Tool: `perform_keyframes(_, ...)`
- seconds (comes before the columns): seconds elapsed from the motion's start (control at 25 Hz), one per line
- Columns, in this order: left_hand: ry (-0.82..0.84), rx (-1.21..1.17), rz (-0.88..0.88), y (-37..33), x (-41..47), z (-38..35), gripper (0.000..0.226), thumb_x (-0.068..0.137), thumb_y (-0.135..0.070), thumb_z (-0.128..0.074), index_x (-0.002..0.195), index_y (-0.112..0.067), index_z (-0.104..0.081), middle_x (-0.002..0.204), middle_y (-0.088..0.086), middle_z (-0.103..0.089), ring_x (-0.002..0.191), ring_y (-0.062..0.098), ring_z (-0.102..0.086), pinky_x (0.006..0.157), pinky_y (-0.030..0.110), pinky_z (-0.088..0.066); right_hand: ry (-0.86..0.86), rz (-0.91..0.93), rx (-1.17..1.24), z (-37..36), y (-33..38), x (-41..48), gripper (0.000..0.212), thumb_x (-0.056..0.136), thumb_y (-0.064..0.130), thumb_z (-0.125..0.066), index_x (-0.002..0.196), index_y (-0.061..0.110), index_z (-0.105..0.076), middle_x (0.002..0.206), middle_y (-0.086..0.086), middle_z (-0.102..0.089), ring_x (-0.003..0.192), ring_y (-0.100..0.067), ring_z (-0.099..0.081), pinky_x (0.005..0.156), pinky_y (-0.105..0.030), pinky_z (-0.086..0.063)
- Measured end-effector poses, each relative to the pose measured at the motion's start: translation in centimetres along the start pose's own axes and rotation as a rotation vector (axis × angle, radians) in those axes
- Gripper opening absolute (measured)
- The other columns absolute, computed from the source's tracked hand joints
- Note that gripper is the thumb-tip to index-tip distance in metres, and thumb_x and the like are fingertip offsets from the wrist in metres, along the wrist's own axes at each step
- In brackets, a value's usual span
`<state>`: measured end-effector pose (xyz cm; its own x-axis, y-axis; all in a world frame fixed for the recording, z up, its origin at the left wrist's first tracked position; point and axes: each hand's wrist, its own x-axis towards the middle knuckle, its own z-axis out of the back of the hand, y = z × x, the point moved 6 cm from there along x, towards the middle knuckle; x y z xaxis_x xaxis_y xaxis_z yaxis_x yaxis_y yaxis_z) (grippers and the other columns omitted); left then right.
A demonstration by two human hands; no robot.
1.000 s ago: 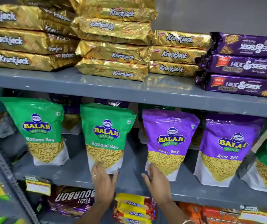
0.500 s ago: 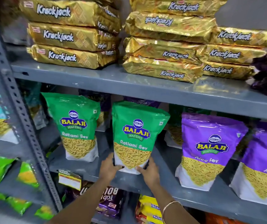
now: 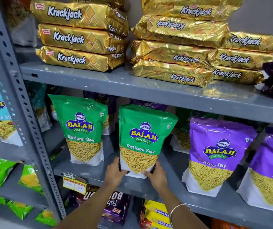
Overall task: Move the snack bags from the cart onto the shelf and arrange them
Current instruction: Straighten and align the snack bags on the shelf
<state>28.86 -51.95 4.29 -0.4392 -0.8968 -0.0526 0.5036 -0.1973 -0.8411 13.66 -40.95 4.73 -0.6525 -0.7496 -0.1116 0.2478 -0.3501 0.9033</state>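
At the left of the middle shelf, one green Ratlami Sev bag is seen standing upright. Just right of it, a second green bag has been taken at its lower corners since a moment ago: the left hand and right hand are clenched on it, though whether its base is lifted or resting cannot be told. Further right, the purple Aloo Sev bags are already placed, so arranging appears underway.

A glossy green Ratlami Sev pouch is stood upright near the grey metal shelf's front edge, beside an identical pouch.
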Motion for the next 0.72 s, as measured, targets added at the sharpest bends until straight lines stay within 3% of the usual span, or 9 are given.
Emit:
perform_keyframes(0.12, -0.201, 0.097, -0.119, -1.5, -2.3, 1.1, 0.076, 0.072, -0.023, -0.073, 0.134, -0.008, -0.031, 0.138, 0.015, -0.043, 0.127, 0.033, -0.042, 0.102, 0.044, -0.041, -0.025, 0.072, 0.005, 0.7, 1.0, -1.6, 0.074, 0.070, 0.024, -0.075, 0.131, 0.017, -0.033, 0.132, -0.004, -0.052, 0.121, -0.021, -0.049, 0.090, -0.031, -0.044)
perform_keyframes(0.2, -0.370, 0.279, -0.321, -3.1, -4.4, 0.8, 0.067, 0.071, -0.027, -0.073, 0.124, -0.007, -0.037, 0.125, 0.018, -0.050, 0.117, 0.031, -0.045, 0.093, 0.045, -0.048, -0.185, 0.153, -0.115, 2.6, 1.6, -3.5, 0.066, 0.077, 0.035, -0.066, 0.131, 0.014, -0.034, 0.136, -0.005, -0.046, 0.125, -0.022, -0.044, 0.095, -0.035, -0.042)
perform_keyframes(0.24, -0.378, 0.326, -0.410, -3.9, -5.5, -0.2, 0.061, 0.071, -0.029, -0.071, 0.118, -0.008, -0.039, 0.118, 0.018, -0.054, 0.111, 0.028, -0.045, 0.087, 0.045, -0.052, -0.293, 0.217, -0.202, 4.0, 1.8, -4.5, 0.059, 0.080, 0.040, -0.059, 0.127, 0.013, -0.038, 0.131, -0.007, -0.048, 0.123, -0.023, -0.043, 0.095, -0.034, -0.040)
perform_keyframes(0.32, -0.270, 0.340, -0.516, -5.5, -7.0, -3.6, 0.052, 0.075, -0.039, -0.057, 0.115, -0.010, -0.041, 0.113, 0.015, -0.058, 0.110, 0.023, -0.043, 0.085, 0.044, -0.055, -0.499, 0.315, -0.305, 7.3, 1.6, -6.0, 0.052, 0.081, 0.052, -0.048, 0.113, 0.011, -0.043, 0.112, -0.012, -0.052, 0.108, -0.024, -0.043, 0.091, -0.031, -0.036)
perform_keyframes(0.4, -0.097, 0.343, -0.548, -8.2, -7.9, -7.6, 0.054, 0.079, -0.045, -0.046, 0.120, -0.010, -0.041, 0.120, 0.013, -0.054, 0.117, 0.026, -0.048, 0.093, 0.041, -0.051, -0.705, 0.293, -0.215, 11.6, 0.6, -7.2, 0.054, 0.077, 0.054, -0.051, 0.103, 0.007, -0.042, 0.101, -0.017, -0.050, 0.099, -0.029, -0.041, 0.088, -0.035, -0.033)
perform_keyframes(0.52, 0.251, 0.133, -0.385, -11.4, -7.5, -13.9, 0.072, 0.077, -0.037, -0.064, 0.134, -0.007, -0.032, 0.139, 0.009, -0.041, 0.133, 0.023, -0.038, 0.111, 0.035, -0.034, -0.916, 0.065, -0.077, 18.7, -2.6, -8.5, 0.067, 0.066, 0.038, -0.075, 0.107, -0.005, -0.044, 0.105, -0.025, -0.048, 0.105, -0.040, -0.043, 0.090, -0.040, -0.030)
perform_keyframes(0.56, 0.312, 0.061, -0.306, -12.2, -7.2, -15.7, 0.081, 0.071, -0.034, -0.072, 0.134, -0.006, -0.031, 0.140, 0.010, -0.042, 0.133, 0.024, -0.039, 0.110, 0.035, -0.035, -0.884, -0.019, -0.023, 20.4, -4.4, -8.2, 0.074, 0.062, 0.032, -0.080, 0.112, -0.008, -0.043, 0.110, -0.025, -0.048, 0.111, -0.041, -0.043, 0.094, -0.042, -0.031)
perform_keyframes(0.64, 0.346, -0.017, -0.203, -13.5, -6.8, -18.0, 0.090, 0.061, -0.029, -0.080, 0.131, -0.004, -0.031, 0.136, 0.015, -0.047, 0.126, 0.028, -0.045, 0.101, 0.035, -0.039, -0.621, -0.085, 0.117, 22.1, -8.0, -6.4, 0.097, 0.053, 0.029, -0.087, 0.128, -0.004, -0.035, 0.126, -0.018, -0.045, 0.123, -0.033, -0.042, 0.104, -0.043, -0.035)
perform_keyframes(0.72, 0.355, -0.025, -0.125, -13.9, -6.5, -19.2, 0.090, 0.063, -0.022, -0.080, 0.133, -0.002, -0.027, 0.138, 0.016, -0.045, 0.128, 0.027, -0.043, 0.094, 0.029, -0.038, -0.340, -0.051, 0.084, 22.1, -9.8, -4.3, 0.122, 0.040, 0.045, -0.088, 0.137, 0.006, -0.026, 0.139, -0.015, -0.041, 0.128, -0.019, -0.044, 0.109, -0.037, -0.038)
